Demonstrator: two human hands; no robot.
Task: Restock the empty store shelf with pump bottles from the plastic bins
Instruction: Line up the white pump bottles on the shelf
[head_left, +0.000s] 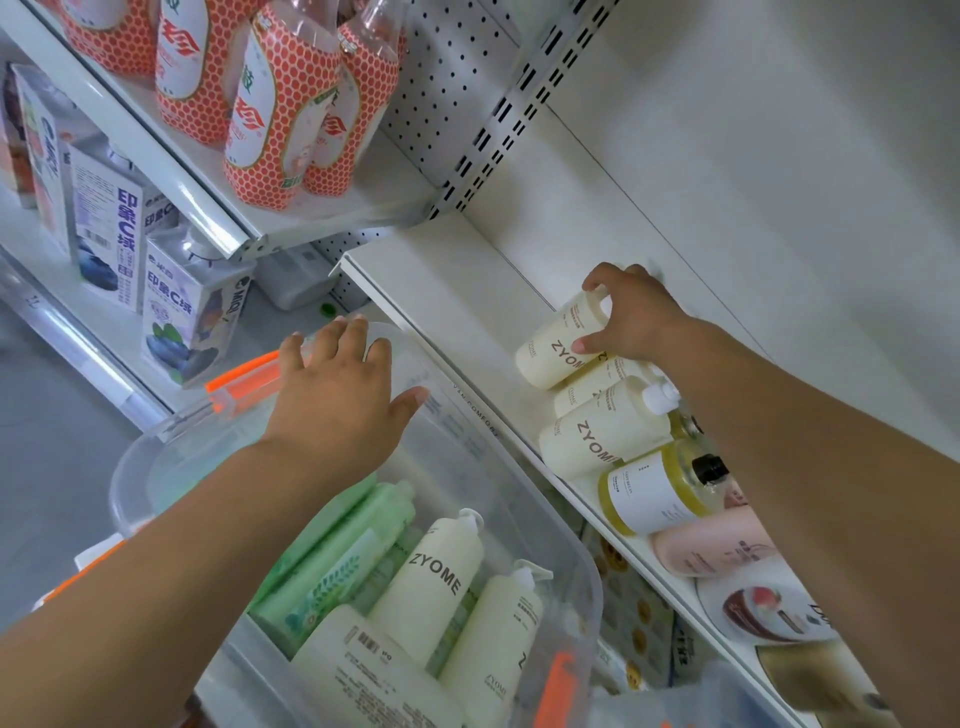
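- Gripping a bottle (561, 345) on the shelf (467, 291), right hand (636, 317) curled round it.
- Just beside that grip: a row (602, 441) already shelved.
- Holding left hand (343, 384) spread, empty, over bin (587, 571).
- Beneath it: spares (436, 577) left; seemingly partway.

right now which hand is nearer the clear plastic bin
Left. The left hand is spread over the far rim of the clear bin; the right hand is up on the shelf, gripping a cream ZYOME bottle.

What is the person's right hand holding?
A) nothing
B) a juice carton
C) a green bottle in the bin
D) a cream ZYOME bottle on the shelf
D: the right hand grips a cream ZYOME bottle on the white shelf.
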